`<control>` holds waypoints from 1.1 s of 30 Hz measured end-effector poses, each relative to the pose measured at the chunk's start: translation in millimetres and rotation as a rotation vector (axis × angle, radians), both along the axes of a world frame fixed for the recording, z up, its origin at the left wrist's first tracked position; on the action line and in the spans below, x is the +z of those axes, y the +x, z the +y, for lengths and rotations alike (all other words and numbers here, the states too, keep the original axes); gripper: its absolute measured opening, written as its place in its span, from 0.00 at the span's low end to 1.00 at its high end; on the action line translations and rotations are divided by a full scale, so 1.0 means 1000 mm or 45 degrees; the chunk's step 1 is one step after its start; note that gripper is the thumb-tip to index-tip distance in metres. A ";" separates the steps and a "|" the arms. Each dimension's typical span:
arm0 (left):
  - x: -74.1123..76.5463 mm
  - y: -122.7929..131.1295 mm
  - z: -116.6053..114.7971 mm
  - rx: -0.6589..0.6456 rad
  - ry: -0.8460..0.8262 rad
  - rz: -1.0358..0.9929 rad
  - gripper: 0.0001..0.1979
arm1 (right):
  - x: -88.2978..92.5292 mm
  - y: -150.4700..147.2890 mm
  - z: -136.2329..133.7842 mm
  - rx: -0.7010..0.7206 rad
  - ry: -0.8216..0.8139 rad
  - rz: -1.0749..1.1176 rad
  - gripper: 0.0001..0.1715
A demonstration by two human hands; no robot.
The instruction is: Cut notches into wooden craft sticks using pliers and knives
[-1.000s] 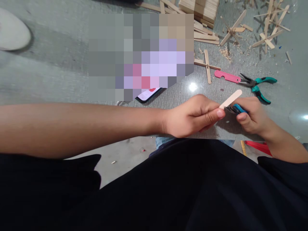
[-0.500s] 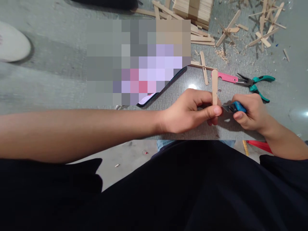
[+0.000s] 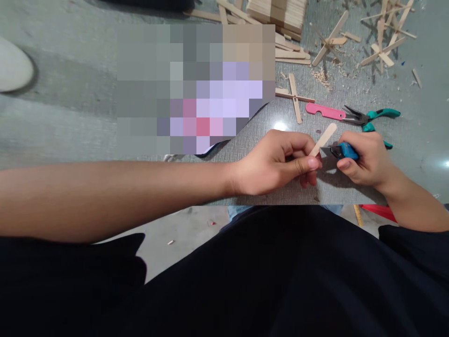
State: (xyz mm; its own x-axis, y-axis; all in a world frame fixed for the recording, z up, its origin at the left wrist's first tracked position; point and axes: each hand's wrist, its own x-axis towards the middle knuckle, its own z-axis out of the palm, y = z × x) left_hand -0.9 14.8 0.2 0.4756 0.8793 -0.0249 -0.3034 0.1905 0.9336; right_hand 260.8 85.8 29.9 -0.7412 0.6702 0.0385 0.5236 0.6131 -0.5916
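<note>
- We look down on a grey table (image 3: pixel 84 126) with a fine, woven-looking surface; a bright patch of light gleams on it.
- The left hand (image 3: pixel 271 164) has its grip closed on a flat, pale wooden stick (image 3: pixel 326 135), thumb on top, above the table near its front edge. The stick's rounded end slants up and to the right; its lower end is hidden in the fingers.
- The right hand (image 3: pixel 366 159) has its grip wrapped around a blue cutter (image 3: pixel 348 150). The thin grey blade (image 3: pixel 327 150) points at the stick; we cannot tell whether they touch.
- Just beyond the hands lie a notched, smooth pink strip (image 3: pixel 324 111) and pliers (image 3: pixel 359 117) with dark, tapering metal jaws slightly parted and teal handles.
- Near the strip, two wooden sticks form a flat cross (image 3: pixel 295 97). Farther off we find two spiky clusters of crossed sticks (image 3: pixel 329 42), (image 3: pixel 382 52) and a scatter of curly shavings (image 3: pixel 322 78).
- At the top, a thick bundle of sticks (image 3: pixel 291 16), crossed by a darker band, sits by loose sticks (image 3: pixel 291 54).
- A pixelated block (image 3: pixel 196 84) masks part of the table; a dark, curved edge (image 3: pixel 217 145) shows below.
</note>
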 end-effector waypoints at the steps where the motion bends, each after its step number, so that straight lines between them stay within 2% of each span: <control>1: 0.000 0.000 0.000 -0.008 -0.016 -0.006 0.31 | 0.000 0.000 0.000 0.007 0.007 -0.002 0.42; 7: 0.001 -0.002 -0.002 -0.019 -0.048 -0.015 0.33 | 0.000 0.002 -0.001 0.014 0.023 -0.085 0.45; 17: 0.000 -0.003 0.000 -0.016 0.009 -0.046 0.28 | -0.004 0.003 -0.001 0.068 0.105 -0.033 0.41; 26: 0.002 -0.002 -0.002 -0.015 -0.077 -0.083 0.30 | -0.003 0.005 -0.001 0.106 0.123 -0.041 0.40; 33: 0.006 -0.003 -0.011 0.046 0.100 0.042 0.19 | -0.010 0.003 -0.008 0.078 0.043 -0.074 0.47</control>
